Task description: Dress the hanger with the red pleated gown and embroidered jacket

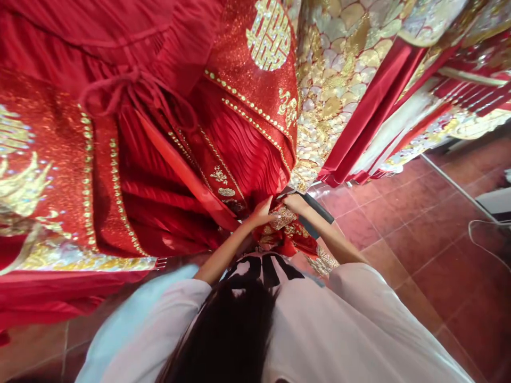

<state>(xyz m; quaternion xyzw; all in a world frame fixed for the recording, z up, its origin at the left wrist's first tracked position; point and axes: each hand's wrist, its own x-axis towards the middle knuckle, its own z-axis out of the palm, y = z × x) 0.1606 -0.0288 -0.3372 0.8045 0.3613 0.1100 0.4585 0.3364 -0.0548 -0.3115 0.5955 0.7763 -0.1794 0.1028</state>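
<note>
My left hand (263,214) is closed on the lower edge of a red garment with gold embroidery (247,138) that hangs in front of me. My right hand (297,203) is just right of it, fingers curled against the same embroidered hem (284,219), with a dark grey bar-shaped object (317,208) lying along the wrist. Whether the right hand grips that object or the cloth is hidden. Red pleated fabric and a tied red cord (131,90) hang above the hands.
More red and gold garments (343,69) hang in a row to the right. Below is a red tiled floor (419,234), with a thin pale rail (451,183) and a white cable (485,239) at the right. My white shirt and dark hair fill the bottom.
</note>
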